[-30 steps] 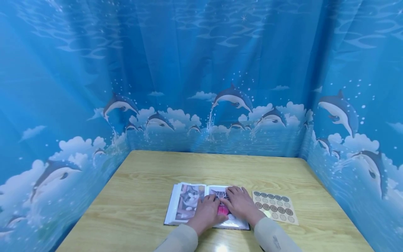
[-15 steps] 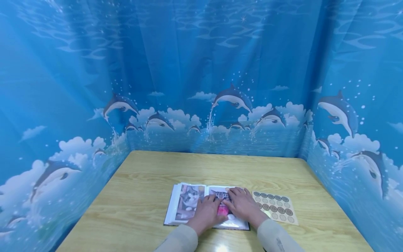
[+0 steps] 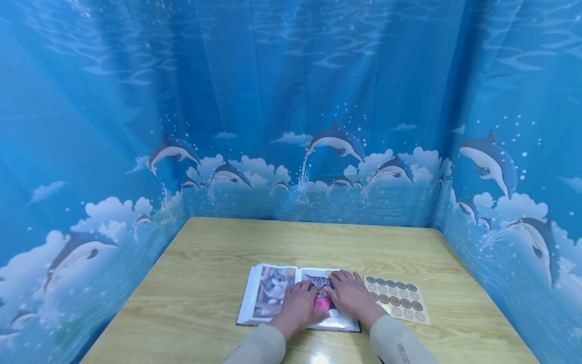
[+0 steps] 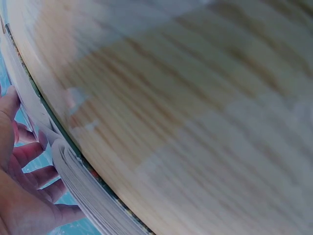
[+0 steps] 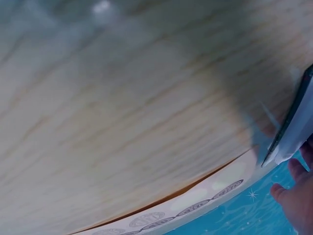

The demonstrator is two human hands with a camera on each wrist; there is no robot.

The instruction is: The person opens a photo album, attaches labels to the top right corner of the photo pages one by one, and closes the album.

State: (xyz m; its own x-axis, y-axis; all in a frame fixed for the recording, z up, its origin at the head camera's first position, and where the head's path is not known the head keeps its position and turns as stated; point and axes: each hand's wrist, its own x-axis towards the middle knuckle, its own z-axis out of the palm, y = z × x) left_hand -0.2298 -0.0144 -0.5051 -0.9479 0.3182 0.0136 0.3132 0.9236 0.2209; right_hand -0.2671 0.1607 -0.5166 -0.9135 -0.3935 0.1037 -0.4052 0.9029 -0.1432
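Note:
An open photo album (image 3: 249,298) lies on the table, with cat photos showing on both pages. My left hand (image 3: 297,305) rests over the centre fold and right page, fingers spread; its fingertips touch the pages in the left wrist view. On the right page's outer part lies my right hand (image 3: 352,293), fingers extended and thumb toward the left hand. Near its fingertips a small tan round spot (image 3: 328,273), perhaps a sticker, shows at the page's top. Just right of the album is a sheet of round stickers (image 3: 407,294), dark and pale rows alternating, partly hidden by the right hand.
The wooden table (image 3: 218,247) extends behind and to both sides of the album. A blue dolphin-print curtain (image 3: 254,101) encloses the back and sides. The sticker sheet (image 5: 210,196) lies slightly raised along one edge in the right wrist view.
My right hand has slid slightly to the right across the page, uncovering the tan round spot. The left hand, album and sheet stay where they were.

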